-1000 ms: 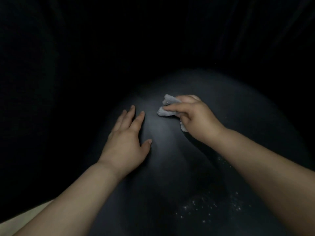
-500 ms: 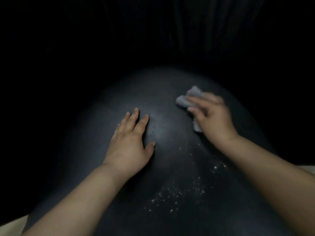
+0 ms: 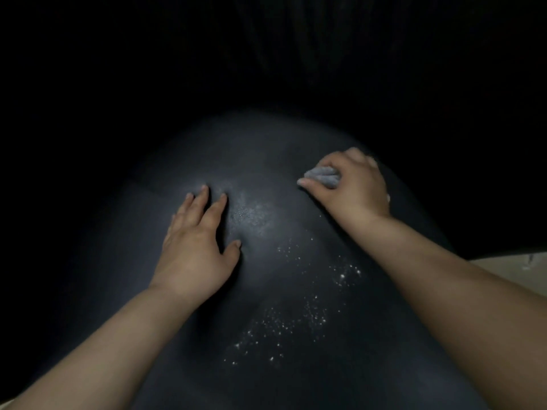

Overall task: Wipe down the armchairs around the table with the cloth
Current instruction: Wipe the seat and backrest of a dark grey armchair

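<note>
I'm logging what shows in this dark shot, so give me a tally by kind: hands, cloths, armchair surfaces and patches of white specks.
Hands: 2, the left hand flat on the seat, the right hand gripping the cloth
Cloths: 1, the grey cloth
Armchair surfaces: 1, the dark armchair
Speck patches: 1, the scattered white specks
Total: 5
</note>
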The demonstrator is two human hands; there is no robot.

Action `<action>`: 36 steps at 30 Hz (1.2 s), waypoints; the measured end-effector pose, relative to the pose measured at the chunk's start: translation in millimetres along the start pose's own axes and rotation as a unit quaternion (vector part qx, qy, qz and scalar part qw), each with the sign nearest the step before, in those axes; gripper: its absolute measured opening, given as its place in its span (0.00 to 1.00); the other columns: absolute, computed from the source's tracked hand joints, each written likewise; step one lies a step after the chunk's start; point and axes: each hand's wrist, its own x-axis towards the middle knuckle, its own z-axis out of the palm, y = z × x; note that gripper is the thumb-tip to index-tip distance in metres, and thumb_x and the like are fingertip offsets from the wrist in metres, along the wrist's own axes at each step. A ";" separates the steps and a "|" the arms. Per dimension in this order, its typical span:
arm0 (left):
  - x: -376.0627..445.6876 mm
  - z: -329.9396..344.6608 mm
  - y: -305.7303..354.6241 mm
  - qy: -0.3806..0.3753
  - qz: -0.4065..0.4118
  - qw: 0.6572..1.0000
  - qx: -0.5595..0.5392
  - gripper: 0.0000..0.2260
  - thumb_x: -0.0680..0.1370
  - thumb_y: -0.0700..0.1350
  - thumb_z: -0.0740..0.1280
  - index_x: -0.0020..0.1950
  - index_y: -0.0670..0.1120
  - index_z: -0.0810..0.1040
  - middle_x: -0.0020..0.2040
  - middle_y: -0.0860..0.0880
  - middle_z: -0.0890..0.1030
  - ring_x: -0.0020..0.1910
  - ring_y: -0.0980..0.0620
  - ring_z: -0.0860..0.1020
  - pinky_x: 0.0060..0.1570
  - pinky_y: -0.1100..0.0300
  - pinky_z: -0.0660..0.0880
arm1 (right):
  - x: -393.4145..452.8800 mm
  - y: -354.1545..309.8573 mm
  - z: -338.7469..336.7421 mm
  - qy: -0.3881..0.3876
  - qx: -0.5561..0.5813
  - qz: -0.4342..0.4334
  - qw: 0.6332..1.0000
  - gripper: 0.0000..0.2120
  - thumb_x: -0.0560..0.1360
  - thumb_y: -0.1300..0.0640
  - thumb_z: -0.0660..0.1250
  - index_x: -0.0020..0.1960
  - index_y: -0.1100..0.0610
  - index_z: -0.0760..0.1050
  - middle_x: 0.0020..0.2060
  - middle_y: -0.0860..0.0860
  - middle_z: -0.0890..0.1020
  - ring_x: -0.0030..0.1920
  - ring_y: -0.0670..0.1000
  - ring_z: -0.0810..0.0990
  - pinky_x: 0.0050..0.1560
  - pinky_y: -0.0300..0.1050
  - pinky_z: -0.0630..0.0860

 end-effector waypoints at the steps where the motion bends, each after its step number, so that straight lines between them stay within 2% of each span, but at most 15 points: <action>1: -0.2 0.7 -0.6 0.002 0.000 1.000 -0.001 0.35 0.77 0.53 0.67 0.80 0.54 0.52 0.81 0.53 0.46 0.79 0.53 0.42 0.78 0.51 0.46 | -0.9 -2.4 3.6 -0.010 -0.003 -0.013 1.000 0.13 0.69 0.40 0.71 0.45 0.47 0.77 0.45 0.43 0.74 0.51 0.46 0.69 0.48 0.42 0.67; 4: 0.4 1.8 -3.2 0.007 0.002 1.000 -0.003 0.35 0.77 0.54 0.67 0.80 0.54 0.53 0.81 0.53 0.47 0.79 0.53 0.42 0.78 0.51 0.47 | 1.9 9.2 -0.2 0.013 0.022 -0.034 0.999 0.10 0.71 0.45 0.71 0.44 0.50 0.77 0.44 0.46 0.74 0.49 0.49 0.71 0.48 0.44 0.69; 6: 0.2 1.7 -4.6 0.007 0.004 1.000 -0.003 0.35 0.77 0.54 0.67 0.80 0.54 0.53 0.81 0.53 0.47 0.79 0.53 0.42 0.78 0.51 0.47 | 7.7 31.7 -12.8 0.079 0.038 0.009 0.996 0.09 0.73 0.47 0.69 0.45 0.52 0.77 0.44 0.52 0.76 0.48 0.55 0.75 0.48 0.47 0.72; 8: 0.5 1.9 -5.4 0.008 0.004 1.000 -0.004 0.35 0.77 0.54 0.67 0.80 0.54 0.53 0.81 0.53 0.46 0.79 0.54 0.42 0.78 0.51 0.46 | 4.2 43.9 -18.7 0.108 0.029 0.061 0.992 0.09 0.74 0.48 0.68 0.45 0.54 0.77 0.45 0.55 0.77 0.48 0.58 0.76 0.49 0.49 0.72; 12: -0.5 3.9 -4.8 0.015 0.004 1.000 -0.002 0.35 0.76 0.53 0.67 0.80 0.54 0.53 0.81 0.53 0.47 0.79 0.53 0.42 0.78 0.50 0.47 | -26.8 15.2 3.5 0.049 0.026 0.008 0.998 0.08 0.74 0.49 0.69 0.43 0.54 0.76 0.43 0.50 0.73 0.47 0.52 0.71 0.45 0.44 0.66; 14: -0.7 3.7 -3.9 0.013 0.002 1.000 -0.004 0.35 0.77 0.53 0.67 0.80 0.54 0.53 0.81 0.53 0.47 0.79 0.53 0.42 0.78 0.51 0.47 | -24.1 13.2 1.9 0.049 0.051 -0.013 0.997 0.08 0.74 0.50 0.69 0.44 0.54 0.76 0.45 0.50 0.74 0.49 0.52 0.71 0.47 0.44 0.67; 18: -1.9 3.5 -6.3 0.012 0.005 1.000 -0.003 0.35 0.77 0.52 0.67 0.80 0.54 0.53 0.81 0.53 0.46 0.79 0.54 0.41 0.78 0.52 0.45 | 5.7 35.1 -7.3 0.132 0.005 0.092 0.987 0.11 0.76 0.51 0.66 0.55 0.56 0.75 0.53 0.58 0.75 0.55 0.59 0.72 0.54 0.48 0.68; 19: -1.7 3.7 -6.5 0.010 0.006 1.000 -0.003 0.35 0.77 0.53 0.67 0.80 0.54 0.53 0.81 0.53 0.46 0.79 0.54 0.41 0.78 0.52 0.45 | 1.3 31.2 -2.3 0.129 -0.005 0.092 0.987 0.12 0.76 0.51 0.65 0.56 0.57 0.75 0.54 0.59 0.74 0.55 0.59 0.72 0.54 0.48 0.68; 21: -1.1 4.0 -6.5 0.009 0.007 1.000 -0.005 0.35 0.77 0.53 0.66 0.80 0.54 0.53 0.81 0.53 0.46 0.79 0.54 0.41 0.78 0.53 0.45 | -23.5 11.9 13.5 0.107 -0.004 0.030 0.994 0.11 0.75 0.53 0.67 0.53 0.58 0.76 0.51 0.60 0.74 0.52 0.60 0.73 0.51 0.50 0.70; 25: 0.0 3.6 -7.1 0.011 0.014 1.000 -0.002 0.35 0.77 0.53 0.67 0.80 0.53 0.54 0.81 0.52 0.46 0.79 0.53 0.42 0.78 0.53 0.45 | -53.2 -3.1 12.7 0.003 0.031 -0.092 0.995 0.09 0.73 0.52 0.70 0.49 0.56 0.79 0.48 0.56 0.75 0.49 0.57 0.74 0.48 0.47 0.71; 27: 0.5 2.9 -9.6 0.009 0.017 1.000 0.001 0.35 0.77 0.53 0.67 0.80 0.53 0.54 0.81 0.52 0.46 0.79 0.52 0.42 0.78 0.52 0.46 | -41.5 21.4 -2.3 0.059 0.022 -0.048 0.997 0.09 0.73 0.51 0.68 0.49 0.55 0.79 0.48 0.56 0.75 0.50 0.57 0.74 0.51 0.45 0.70; 29: -0.5 2.8 -12.5 0.008 0.025 1.000 0.003 0.34 0.77 0.53 0.66 0.80 0.53 0.54 0.81 0.52 0.46 0.79 0.52 0.42 0.77 0.52 0.46 | -44.1 44.5 -13.6 0.117 0.025 0.038 0.992 0.08 0.74 0.52 0.68 0.50 0.55 0.78 0.49 0.55 0.73 0.51 0.57 0.74 0.51 0.41 0.68; 31: -2.7 2.7 -14.0 0.010 0.035 0.999 0.006 0.34 0.77 0.53 0.66 0.80 0.53 0.54 0.81 0.51 0.47 0.79 0.52 0.43 0.78 0.52 0.46 | -68.3 44.5 -5.3 0.147 0.035 0.062 0.987 0.07 0.73 0.55 0.70 0.51 0.55 0.78 0.48 0.56 0.72 0.49 0.56 0.74 0.50 0.40 0.68; 33: -4.7 2.2 -15.4 0.009 0.043 0.999 0.015 0.34 0.77 0.53 0.66 0.80 0.52 0.55 0.81 0.51 0.48 0.79 0.51 0.43 0.78 0.51 0.47 | -93.6 22.4 14.5 0.143 0.048 0.047 0.987 0.08 0.72 0.57 0.71 0.51 0.56 0.79 0.48 0.57 0.73 0.48 0.56 0.75 0.49 0.43 0.71; 36: -11.2 2.3 -15.4 -0.006 0.058 0.998 0.021 0.34 0.78 0.53 0.66 0.80 0.52 0.54 0.81 0.51 0.47 0.79 0.52 0.43 0.77 0.53 0.46 | -112.6 -5.8 27.9 0.071 0.053 -0.005 0.996 0.08 0.72 0.55 0.72 0.50 0.53 0.80 0.48 0.54 0.74 0.49 0.53 0.74 0.45 0.42 0.69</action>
